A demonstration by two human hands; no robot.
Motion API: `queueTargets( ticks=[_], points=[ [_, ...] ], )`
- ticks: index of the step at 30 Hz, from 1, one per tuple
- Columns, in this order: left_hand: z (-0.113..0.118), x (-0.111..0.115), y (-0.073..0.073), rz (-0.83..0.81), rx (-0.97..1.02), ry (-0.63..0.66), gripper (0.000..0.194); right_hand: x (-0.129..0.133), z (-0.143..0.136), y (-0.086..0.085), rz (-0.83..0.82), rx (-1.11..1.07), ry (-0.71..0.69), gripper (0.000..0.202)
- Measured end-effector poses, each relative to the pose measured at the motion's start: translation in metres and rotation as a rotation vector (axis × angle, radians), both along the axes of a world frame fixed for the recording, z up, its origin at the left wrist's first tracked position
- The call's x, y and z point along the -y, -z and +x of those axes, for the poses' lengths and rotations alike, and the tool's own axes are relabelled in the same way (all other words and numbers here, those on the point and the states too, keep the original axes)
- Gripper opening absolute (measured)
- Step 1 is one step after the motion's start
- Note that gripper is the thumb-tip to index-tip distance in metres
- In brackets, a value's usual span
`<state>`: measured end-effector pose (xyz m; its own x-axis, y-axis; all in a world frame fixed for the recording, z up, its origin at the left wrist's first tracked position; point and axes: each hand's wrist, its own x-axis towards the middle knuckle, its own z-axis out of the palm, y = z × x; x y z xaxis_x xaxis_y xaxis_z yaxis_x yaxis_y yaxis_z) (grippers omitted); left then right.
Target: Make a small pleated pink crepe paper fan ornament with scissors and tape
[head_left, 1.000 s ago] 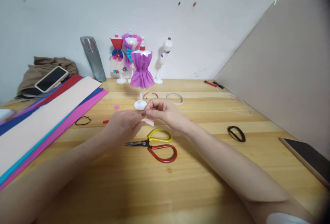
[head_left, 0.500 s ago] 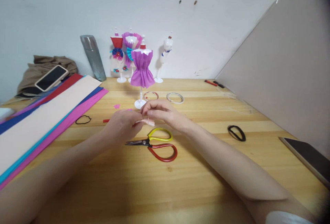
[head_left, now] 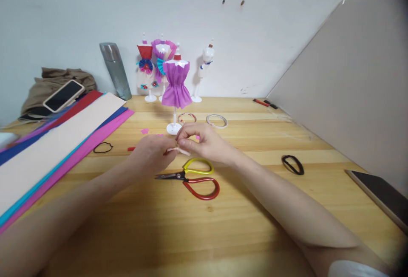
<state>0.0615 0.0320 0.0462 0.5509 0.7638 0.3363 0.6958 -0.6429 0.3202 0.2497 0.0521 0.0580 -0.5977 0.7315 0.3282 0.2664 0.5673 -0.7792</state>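
Soft light is washing over the tabletop, dimming toward its near edge. At the far edge, the white mannequin is casting a faint leftward shadow on the wall. Slight blur is softening the left hand; darkness is rimming the view beyond the right edge.

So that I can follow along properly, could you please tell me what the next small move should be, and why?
I'd probably steady the pale strip with the left hand and pinch it lightly with the right hand: the fingertips of both hands meet beside it, while its free end sticks out loose above the scissors.
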Motion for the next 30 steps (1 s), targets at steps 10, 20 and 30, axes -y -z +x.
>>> queueTargets(
  ticks=[10, 20, 30],
  points=[
    [-0.003, -0.006, -0.004, -0.172, 0.046, -0.073, 0.029, -0.002, 0.004, 0.001, -0.195, -0.132, 0.024, 0.023],
    [-0.004, 0.003, -0.014, -0.063, 0.017, -0.123, 0.029, 0.001, -0.004, 0.012, 0.371, -0.055, 0.037, 0.015],
    [-0.003, 0.01, -0.015, 0.041, 0.055, -0.112, 0.031, -0.002, -0.003, 0.017, 0.472, 0.007, 0.047, 0.015]
  ],
)
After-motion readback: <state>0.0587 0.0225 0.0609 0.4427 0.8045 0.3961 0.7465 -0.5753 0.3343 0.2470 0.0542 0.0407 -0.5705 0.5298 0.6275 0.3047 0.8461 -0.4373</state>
